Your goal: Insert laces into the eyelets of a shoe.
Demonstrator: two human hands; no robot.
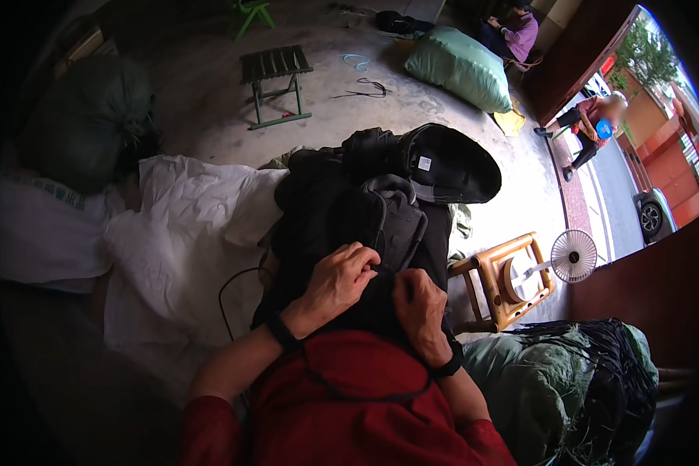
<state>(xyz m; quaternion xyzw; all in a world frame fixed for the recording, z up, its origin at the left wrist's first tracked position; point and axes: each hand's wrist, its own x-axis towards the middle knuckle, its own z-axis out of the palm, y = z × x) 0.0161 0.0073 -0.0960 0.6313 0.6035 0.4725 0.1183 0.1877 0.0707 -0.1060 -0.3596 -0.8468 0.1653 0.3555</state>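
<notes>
A dark backpack-like bag (400, 217) lies across my lap, with padded grey-black panels. Its curved, shell-like flap (470, 167) stands open at the far end, and a small white label (425, 163) shows inside. Over the near part of the black fabric, my left hand (338, 279) is closed, thumb and fingers pinched together. My right hand (421, 307) is curled shut just to its right, low over the same fabric. Whatever the fingertips hold is too small and dark to make out. Black bands circle both wrists.
White woven sacks (186, 233) lie to my left beside a dark green bundle (93, 116). On the right are a bamboo stool (489, 287) with a small fan (573, 256) and a green sack (536, 380) with black strips. A folding stool (276, 66) stands ahead; two people sit farther off.
</notes>
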